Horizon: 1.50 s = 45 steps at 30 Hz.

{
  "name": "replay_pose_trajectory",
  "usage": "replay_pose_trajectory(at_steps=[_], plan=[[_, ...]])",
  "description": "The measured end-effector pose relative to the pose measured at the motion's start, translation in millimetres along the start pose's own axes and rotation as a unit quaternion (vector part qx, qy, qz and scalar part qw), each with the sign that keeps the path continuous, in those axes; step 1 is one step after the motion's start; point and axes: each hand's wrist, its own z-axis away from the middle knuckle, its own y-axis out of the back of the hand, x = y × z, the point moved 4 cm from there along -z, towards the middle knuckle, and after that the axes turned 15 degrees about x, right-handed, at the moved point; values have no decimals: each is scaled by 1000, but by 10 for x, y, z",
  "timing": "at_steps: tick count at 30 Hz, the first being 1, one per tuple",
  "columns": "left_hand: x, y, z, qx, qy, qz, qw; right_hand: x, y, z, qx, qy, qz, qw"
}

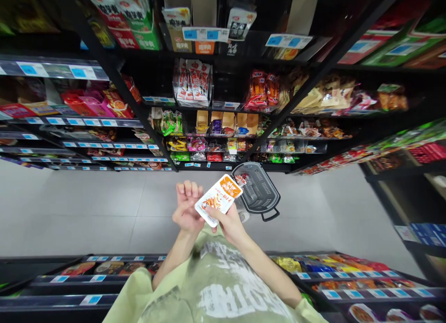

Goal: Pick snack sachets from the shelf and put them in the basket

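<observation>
A white and orange snack packet (219, 199) is held up in front of me over the shop aisle. My right hand (227, 223) grips its lower edge from below. My left hand (187, 206) sits against the packet's left side with the fingers curled upward, touching it. Just beyond the packet a black plastic shopping basket (259, 193) stands on the grey tiled floor, with a small packet lying in it.
Dark shelves (146, 113) full of packaged snacks with blue price tags line the aisle ahead and on both sides. More shelves (334, 272) of packets run close behind me at the bottom. Grey floor tiles (87, 207) stretch left and right.
</observation>
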Motion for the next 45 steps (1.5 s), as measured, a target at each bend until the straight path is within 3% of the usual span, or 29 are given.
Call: replay_pose_trajectory(at_steps=[7, 26, 36, 45], plan=[[-35, -31, 25, -4, 47, 19, 999, -50, -80, 3, -2, -19, -28, 999], [-20, -55, 3, 6, 28, -19, 999, -95, -120, 1, -6, -19, -21, 1000], [-13, -44, 8, 7, 51, -5, 999, -66, -108, -16, 0, -17, -7, 1000], [-18, -34, -23, 34, 87, 13, 996, -78, -133, -13, -27, 66, 56, 996]])
